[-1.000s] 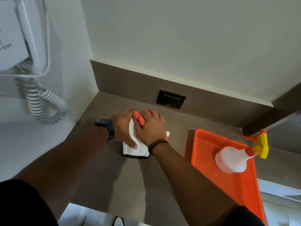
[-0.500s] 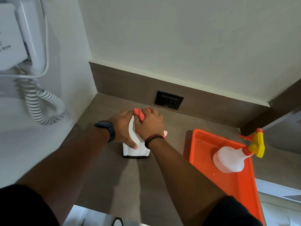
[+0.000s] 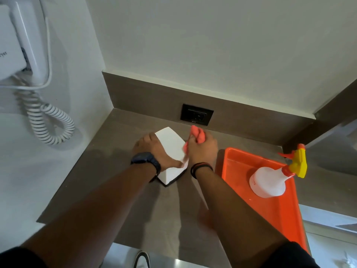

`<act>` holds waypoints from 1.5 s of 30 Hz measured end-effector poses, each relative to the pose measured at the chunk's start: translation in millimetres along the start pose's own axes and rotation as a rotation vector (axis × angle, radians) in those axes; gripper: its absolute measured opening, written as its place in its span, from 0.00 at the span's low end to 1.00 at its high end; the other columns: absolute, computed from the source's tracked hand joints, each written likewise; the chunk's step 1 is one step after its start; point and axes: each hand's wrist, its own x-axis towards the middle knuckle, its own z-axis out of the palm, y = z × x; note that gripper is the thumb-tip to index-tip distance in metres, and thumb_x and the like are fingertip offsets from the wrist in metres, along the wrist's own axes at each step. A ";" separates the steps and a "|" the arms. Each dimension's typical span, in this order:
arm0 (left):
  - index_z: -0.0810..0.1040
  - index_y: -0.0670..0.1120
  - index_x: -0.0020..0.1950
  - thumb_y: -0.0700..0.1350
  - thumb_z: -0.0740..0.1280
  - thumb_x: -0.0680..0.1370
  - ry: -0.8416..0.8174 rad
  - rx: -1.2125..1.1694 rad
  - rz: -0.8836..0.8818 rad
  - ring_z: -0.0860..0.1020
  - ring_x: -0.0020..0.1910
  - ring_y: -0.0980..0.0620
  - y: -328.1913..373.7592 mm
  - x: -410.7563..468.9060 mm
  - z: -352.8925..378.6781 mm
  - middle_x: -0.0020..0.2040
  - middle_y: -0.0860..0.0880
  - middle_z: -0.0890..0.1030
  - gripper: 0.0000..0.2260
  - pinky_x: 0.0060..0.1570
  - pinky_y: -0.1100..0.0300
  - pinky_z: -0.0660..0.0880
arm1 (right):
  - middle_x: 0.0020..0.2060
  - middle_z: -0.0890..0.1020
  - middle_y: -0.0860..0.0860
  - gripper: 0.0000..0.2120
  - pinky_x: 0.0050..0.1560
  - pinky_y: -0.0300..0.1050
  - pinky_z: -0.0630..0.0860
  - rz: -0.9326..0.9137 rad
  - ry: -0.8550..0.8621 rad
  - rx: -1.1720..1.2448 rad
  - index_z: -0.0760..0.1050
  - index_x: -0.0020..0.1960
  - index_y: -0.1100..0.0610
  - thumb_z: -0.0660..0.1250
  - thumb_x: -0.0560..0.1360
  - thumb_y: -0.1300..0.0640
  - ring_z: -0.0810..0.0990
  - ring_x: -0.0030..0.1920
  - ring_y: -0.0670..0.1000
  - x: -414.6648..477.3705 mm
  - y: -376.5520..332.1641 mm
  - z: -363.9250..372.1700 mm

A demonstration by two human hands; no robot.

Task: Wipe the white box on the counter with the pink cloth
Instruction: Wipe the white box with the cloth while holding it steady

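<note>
The white box (image 3: 171, 147) stands on the brown counter (image 3: 108, 171), turned so one corner faces me. My left hand (image 3: 152, 151) grips its left side, thumb lying across the near top edge. Bunched in my right hand (image 3: 201, 149) is the pink cloth (image 3: 196, 135), pressed against the box's right side. Most of the box's top is bare and visible; its right face is hidden behind the cloth and hand.
An orange tray (image 3: 241, 163) holding a white spray bottle (image 3: 268, 181) with a yellow trigger lies right of my right arm. A black wall socket (image 3: 196, 114) sits behind the box. A white wall hair dryer with coiled cord (image 3: 50, 124) hangs at left.
My right hand slid with the cloth off the box's top to its right side. The box has been turned, uncovering its top. My left hand still holds it.
</note>
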 end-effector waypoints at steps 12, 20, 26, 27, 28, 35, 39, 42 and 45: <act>0.64 0.51 0.68 0.68 0.77 0.49 -0.407 0.463 0.500 0.71 0.58 0.46 27.8 49.4 -41.3 0.63 0.48 0.72 0.52 0.55 0.48 0.72 | 0.54 0.84 0.51 0.16 0.60 0.52 0.76 0.033 0.105 0.190 0.79 0.60 0.51 0.69 0.73 0.52 0.79 0.57 0.53 1.0 26.0 -30.8; 0.67 0.52 0.69 0.77 0.63 0.61 -0.268 0.178 -0.028 0.72 0.60 0.42 12.8 29.9 -28.6 0.67 0.46 0.72 0.44 0.52 0.52 0.68 | 0.35 0.81 0.36 0.07 0.43 0.38 0.72 0.172 0.108 0.343 0.78 0.43 0.35 0.69 0.70 0.49 0.79 0.39 0.35 -15.2 35.5 -23.7; 0.34 0.57 0.72 0.82 0.61 0.35 -0.348 0.479 0.486 0.46 0.74 0.45 -20.2 47.1 -28.7 0.77 0.50 0.48 0.73 0.70 0.41 0.46 | 0.46 0.86 0.45 0.10 0.52 0.43 0.77 0.398 0.034 0.552 0.81 0.51 0.46 0.72 0.71 0.53 0.83 0.50 0.48 -37.5 42.5 2.1; 0.34 0.56 0.72 0.82 0.62 0.34 -0.367 0.503 0.542 0.45 0.74 0.46 -23.5 52.0 -28.6 0.77 0.50 0.48 0.74 0.70 0.42 0.45 | 0.48 0.85 0.49 0.09 0.52 0.42 0.75 0.410 0.019 0.556 0.80 0.51 0.48 0.72 0.71 0.55 0.82 0.50 0.49 -39.8 42.7 5.5; 0.36 0.56 0.72 0.81 0.63 0.35 -0.366 0.523 0.576 0.46 0.74 0.46 -26.1 55.6 -28.8 0.77 0.50 0.50 0.74 0.70 0.43 0.45 | 0.48 0.84 0.50 0.08 0.50 0.40 0.74 0.415 -0.003 0.572 0.79 0.50 0.48 0.72 0.72 0.57 0.81 0.49 0.49 -42.4 41.9 8.8; 0.48 0.51 0.73 0.72 0.69 0.40 -0.266 0.463 0.666 0.59 0.70 0.47 -32.2 60.0 -19.7 0.72 0.47 0.62 0.66 0.70 0.50 0.55 | 0.59 0.81 0.49 0.20 0.60 0.45 0.76 0.404 -0.252 0.735 0.75 0.64 0.48 0.60 0.78 0.39 0.78 0.59 0.47 -62.6 19.2 48.8; 0.53 0.52 0.69 0.71 0.69 0.40 -0.216 0.401 0.675 0.64 0.64 0.47 -34.0 59.8 -19.5 0.67 0.47 0.68 0.61 0.66 0.50 0.61 | 0.62 0.79 0.49 0.31 0.69 0.56 0.70 0.378 -0.186 0.663 0.75 0.62 0.44 0.55 0.69 0.26 0.76 0.64 0.51 -53.5 8.0 59.9; 0.54 0.51 0.68 0.71 0.69 0.40 -0.196 0.395 0.667 0.64 0.65 0.46 -34.1 59.4 -18.6 0.67 0.46 0.68 0.60 0.66 0.49 0.60 | 0.58 0.82 0.50 0.24 0.66 0.57 0.73 0.411 -0.203 0.676 0.78 0.57 0.46 0.58 0.72 0.30 0.80 0.60 0.51 -38.7 13.1 61.9; 0.52 0.51 0.70 0.71 0.69 0.40 -0.219 0.409 0.659 0.62 0.68 0.45 -32.7 60.1 -19.2 0.70 0.46 0.65 0.62 0.69 0.48 0.58 | 0.51 0.85 0.50 0.22 0.59 0.48 0.78 0.479 -0.207 0.725 0.80 0.57 0.52 0.61 0.76 0.36 0.83 0.54 0.50 -35.7 21.0 61.0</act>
